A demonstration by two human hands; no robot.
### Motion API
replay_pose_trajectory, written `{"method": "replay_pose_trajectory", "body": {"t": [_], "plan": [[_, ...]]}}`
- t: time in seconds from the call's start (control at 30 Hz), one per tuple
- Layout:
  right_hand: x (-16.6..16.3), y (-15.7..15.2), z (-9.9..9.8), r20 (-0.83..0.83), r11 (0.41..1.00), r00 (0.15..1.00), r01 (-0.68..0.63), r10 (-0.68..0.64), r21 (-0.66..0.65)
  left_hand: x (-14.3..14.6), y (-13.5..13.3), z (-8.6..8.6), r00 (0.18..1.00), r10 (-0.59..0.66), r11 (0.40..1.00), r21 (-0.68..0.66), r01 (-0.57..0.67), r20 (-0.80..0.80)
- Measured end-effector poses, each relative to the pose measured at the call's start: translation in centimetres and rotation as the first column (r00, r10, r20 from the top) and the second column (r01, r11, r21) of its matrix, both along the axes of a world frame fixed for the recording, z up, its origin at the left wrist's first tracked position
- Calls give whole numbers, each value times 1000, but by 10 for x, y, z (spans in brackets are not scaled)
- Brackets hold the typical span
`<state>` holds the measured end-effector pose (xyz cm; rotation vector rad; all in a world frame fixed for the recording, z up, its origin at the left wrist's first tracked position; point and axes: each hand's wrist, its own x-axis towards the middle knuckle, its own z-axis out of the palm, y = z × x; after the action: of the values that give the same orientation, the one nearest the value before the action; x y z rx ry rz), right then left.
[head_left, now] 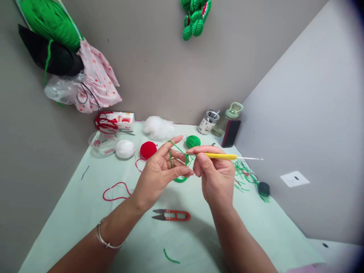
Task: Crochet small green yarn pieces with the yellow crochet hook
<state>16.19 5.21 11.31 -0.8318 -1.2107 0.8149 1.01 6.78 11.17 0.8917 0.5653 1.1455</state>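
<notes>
Green yarn [171,159], looped and pinched by the left hand [155,170], may slip off the crochet hook [220,156] clamped in the right hand [217,178] if tension slackens.

Yarn, stuffing and desk clutter along the back of the bench [76,201].
Against the rear wall, a red-and-white box [125,120] stands at the left behind a clear plastic tub [104,146]; white fluff [158,127] lies to its right. In front sit a white yarn ball [125,149] and a red yarn ball [148,150]. At the right corner, a pen pot [207,125], a green-lidded bottle [220,127] and an upright dark phone [231,133] stand close together. Green offcuts [245,171] are strewn below the phone, and orange-handled snips [176,215] lie nearer the front. A pink spotted cloth [98,79] hangs upper left; a green crocheted figure [196,22] shows at the top.
</notes>
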Motion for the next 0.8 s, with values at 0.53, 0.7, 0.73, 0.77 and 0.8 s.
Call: {"method": "replay_pose_trajectory", "body": {"t": [0.53, 0.7, 0.73, 0.77, 0.8], "plan": [[-7, -5, 1, 215, 982, 966, 109, -141, 156, -1, -1, -5, 992, 125, 992, 12, -125, -5], [-8, -8, -14, 503, 793, 673, 211, -542, 572, 1, -4, -1, 996, 84, 995, -62, -81, 37], [-7, -9, -16, 514, 748, 605, 220, -608, 626, 0, -4, 0, 997, 42, 995, -89, -36, 62], [-6, -9, -17, 502, 721, 585, 221, -637, 657, -1, -4, 1, 996, -8, 993, -120, 19, 90], [-5, -8, -15, 463, 707, 614, 233, -639, 668, -3, -3, 2, 991, -55, 986, -150, 73, 120]]}}
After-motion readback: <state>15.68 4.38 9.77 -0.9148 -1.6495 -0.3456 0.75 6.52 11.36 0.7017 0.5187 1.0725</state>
